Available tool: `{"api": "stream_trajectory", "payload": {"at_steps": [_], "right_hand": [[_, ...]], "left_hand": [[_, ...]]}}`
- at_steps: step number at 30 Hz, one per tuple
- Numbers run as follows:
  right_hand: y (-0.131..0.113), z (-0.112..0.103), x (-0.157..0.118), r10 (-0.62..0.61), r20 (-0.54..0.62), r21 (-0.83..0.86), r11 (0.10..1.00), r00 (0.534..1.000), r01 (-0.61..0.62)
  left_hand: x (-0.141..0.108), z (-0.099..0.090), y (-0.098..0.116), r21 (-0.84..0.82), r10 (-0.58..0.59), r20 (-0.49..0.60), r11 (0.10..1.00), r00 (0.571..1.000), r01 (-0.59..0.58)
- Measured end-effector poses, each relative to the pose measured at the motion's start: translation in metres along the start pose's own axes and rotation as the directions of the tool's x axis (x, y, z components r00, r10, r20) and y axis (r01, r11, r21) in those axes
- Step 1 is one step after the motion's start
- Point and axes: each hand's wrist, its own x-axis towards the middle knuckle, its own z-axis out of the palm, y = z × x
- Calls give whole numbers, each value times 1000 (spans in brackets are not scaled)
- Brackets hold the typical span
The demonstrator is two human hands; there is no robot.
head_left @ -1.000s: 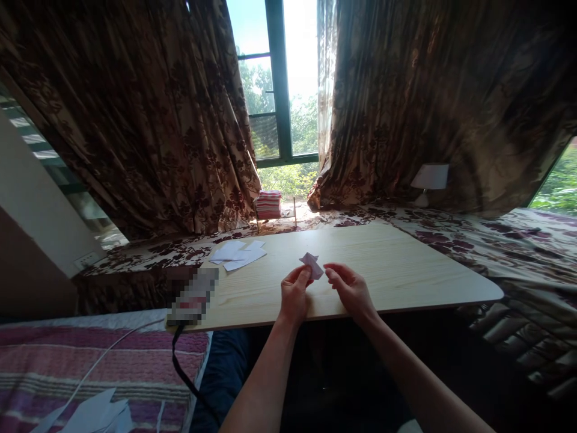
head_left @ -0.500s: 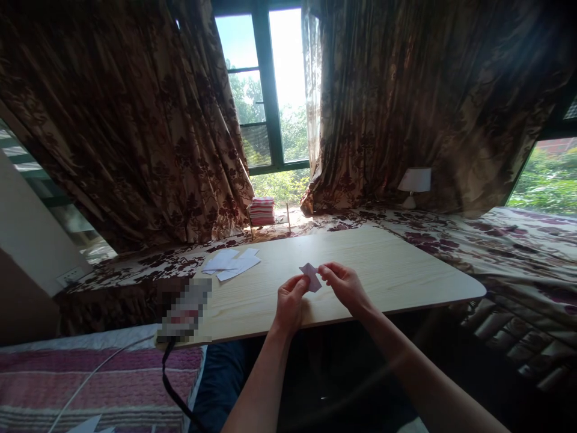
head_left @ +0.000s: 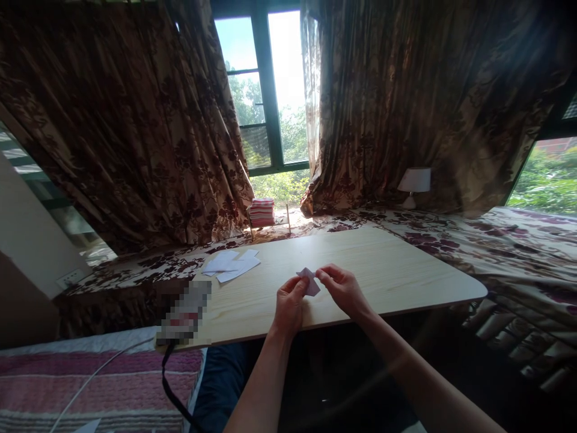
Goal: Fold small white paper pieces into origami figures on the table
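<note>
A small folded piece of pale paper is between my hands, above the near edge of the light wooden table. My left hand pinches its left side between thumb and fingers. With thumb and fingertips together, my right hand grips the paper's upper right corner. Several flat white paper pieces lie overlapping at the table's left end.
A blurred-out object with a black strap lies at the table's near left corner. Behind the table are a folded striped cloth stack and a lamp. A striped bedspread is at lower left.
The folded paper and my right hand have shifted slightly left, and the paper is tilted a little differently. My left hand stays closed on it.
</note>
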Motion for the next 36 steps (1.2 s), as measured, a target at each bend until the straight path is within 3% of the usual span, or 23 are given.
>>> {"api": "stream_trajectory", "payload": {"at_steps": [20,36], "right_hand": [[-2,3,-1,-7,18,3,1000,1000,7],[-9,3,-1,-78,-61,-26,997,995,77]], "left_hand": [[-4,2,5,-73,-15,64,997,998,19],[-1,-3,-3,-36,28,145,999,989,-23]]}}
